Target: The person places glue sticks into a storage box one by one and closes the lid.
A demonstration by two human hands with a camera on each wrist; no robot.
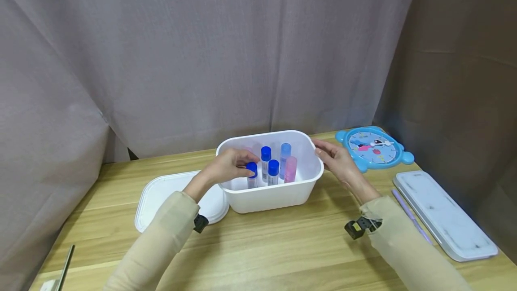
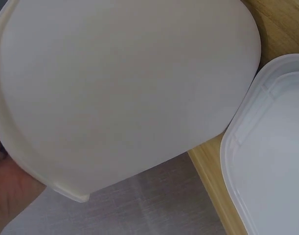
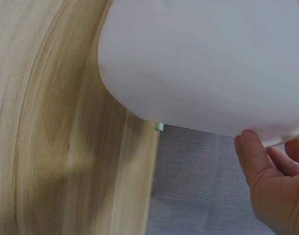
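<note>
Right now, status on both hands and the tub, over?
Left hand pinches blue-capped glue stick inside white plastic tub. Right hand steadies tub's right rim. Nothing in the way.

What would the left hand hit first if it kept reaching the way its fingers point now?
Most likely the dark-blue-capped tube at the front left of the white tub: the left hand already reaches over the rim, fingertips beside or on that cap. Depth is unclear, so contact cannot be confirmed.

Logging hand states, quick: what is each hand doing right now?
Left hand: grips the rim of the white tub.
Right hand: open, fingers against the tub's right rim.
</note>
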